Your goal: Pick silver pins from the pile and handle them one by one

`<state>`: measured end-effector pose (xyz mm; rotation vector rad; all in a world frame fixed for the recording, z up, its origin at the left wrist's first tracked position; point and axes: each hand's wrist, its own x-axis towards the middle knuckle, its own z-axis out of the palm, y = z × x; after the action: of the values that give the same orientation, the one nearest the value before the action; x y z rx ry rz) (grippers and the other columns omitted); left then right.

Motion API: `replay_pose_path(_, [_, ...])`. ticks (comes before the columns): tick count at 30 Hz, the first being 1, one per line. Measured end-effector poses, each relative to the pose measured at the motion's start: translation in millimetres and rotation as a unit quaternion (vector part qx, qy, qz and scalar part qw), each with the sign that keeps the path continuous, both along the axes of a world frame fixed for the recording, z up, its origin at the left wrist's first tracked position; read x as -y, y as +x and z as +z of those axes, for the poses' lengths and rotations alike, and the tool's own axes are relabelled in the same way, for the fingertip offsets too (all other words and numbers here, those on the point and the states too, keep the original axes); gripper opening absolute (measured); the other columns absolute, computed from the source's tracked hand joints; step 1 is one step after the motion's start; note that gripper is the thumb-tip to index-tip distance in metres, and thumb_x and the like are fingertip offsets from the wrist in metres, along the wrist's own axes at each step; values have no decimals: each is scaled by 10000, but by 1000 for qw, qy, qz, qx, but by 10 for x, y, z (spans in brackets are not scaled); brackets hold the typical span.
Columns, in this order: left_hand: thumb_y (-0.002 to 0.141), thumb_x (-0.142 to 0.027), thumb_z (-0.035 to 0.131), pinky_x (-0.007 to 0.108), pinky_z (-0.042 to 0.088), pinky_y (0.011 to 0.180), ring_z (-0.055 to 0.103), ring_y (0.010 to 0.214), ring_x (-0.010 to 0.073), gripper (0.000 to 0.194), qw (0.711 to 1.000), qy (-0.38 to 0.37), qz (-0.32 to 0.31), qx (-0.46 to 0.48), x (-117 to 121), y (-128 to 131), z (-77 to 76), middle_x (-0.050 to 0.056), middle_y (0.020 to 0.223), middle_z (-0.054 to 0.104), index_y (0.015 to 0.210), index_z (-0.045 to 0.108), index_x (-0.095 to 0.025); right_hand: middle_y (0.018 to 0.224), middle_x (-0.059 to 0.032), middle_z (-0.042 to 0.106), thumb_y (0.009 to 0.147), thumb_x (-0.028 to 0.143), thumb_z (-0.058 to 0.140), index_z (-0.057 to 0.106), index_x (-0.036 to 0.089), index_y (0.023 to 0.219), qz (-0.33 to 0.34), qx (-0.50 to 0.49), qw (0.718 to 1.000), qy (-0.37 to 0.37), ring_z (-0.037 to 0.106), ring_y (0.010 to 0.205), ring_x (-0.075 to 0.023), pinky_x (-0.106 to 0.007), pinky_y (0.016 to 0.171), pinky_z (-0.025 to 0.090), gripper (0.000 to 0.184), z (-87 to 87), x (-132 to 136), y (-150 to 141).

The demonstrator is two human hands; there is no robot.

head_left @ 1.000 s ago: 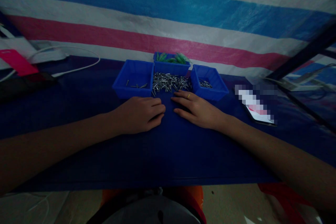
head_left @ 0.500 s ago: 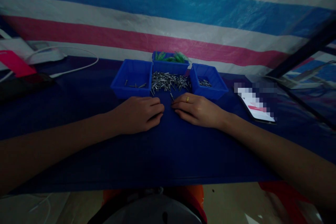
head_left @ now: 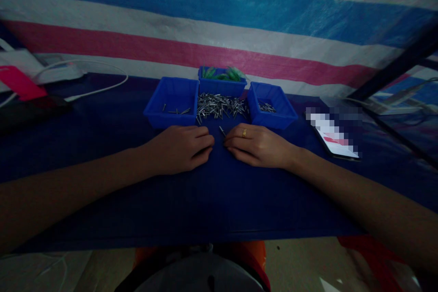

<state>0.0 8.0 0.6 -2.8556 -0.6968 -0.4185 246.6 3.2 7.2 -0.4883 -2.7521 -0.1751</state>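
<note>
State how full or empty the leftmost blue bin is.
Nearly empty: only a few metal pins lie scattered on the bottom of the leftmost blue bin, with gaps between them.

Blue close to you, stripes beyond.
Your counter is dark navy, your three bins brighter blue, the piled pins silvery grey, the bagged pieces green; the sheet behind them runs in blue, white and pinkish-red bands, and the ring on your right hand is gold.
</note>
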Motion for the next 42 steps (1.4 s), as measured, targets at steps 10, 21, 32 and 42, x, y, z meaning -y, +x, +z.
replay_pose_path(10, [953,-235,435,249,455,645,620,739,136,193,1000,-9,2,-2,12,0,15,19,855,643,907,614,-178,1116,-141,669,992,250,425,656,108,1106,-60,7,998,-31,640,1009,-219,-386,903,560,295,-6,-7,4])
replay_pose_path(21, [959,-242,430,264,455,631,633,740,151,203,1000,-7,-6,1,2,-8,3,23,864,642,912,615,-173,1115,-148,667,992,239,430,656,75,1112,-53,10,998,-38,643,1002,-224,-387,915,557,304,30,-1,-6])
replay_pose_path(32, [965,-252,413,253,453,643,627,757,140,218,1000,-13,2,-5,-8,-11,-9,22,877,643,927,614,-177,1098,-146,668,993,227,427,654,70,1107,-43,7,999,-32,643,991,-224,-390,904,558,299,6,-14,10])
replay_pose_path(42, [966,-256,409,249,453,648,622,748,135,222,1000,-13,-1,-6,-7,-6,7,17,869,635,920,611,-178,1125,-143,662,996,237,427,646,104,1121,-52,14,998,-36,635,1010,-214,-389,917,549,285,7,-17,8])
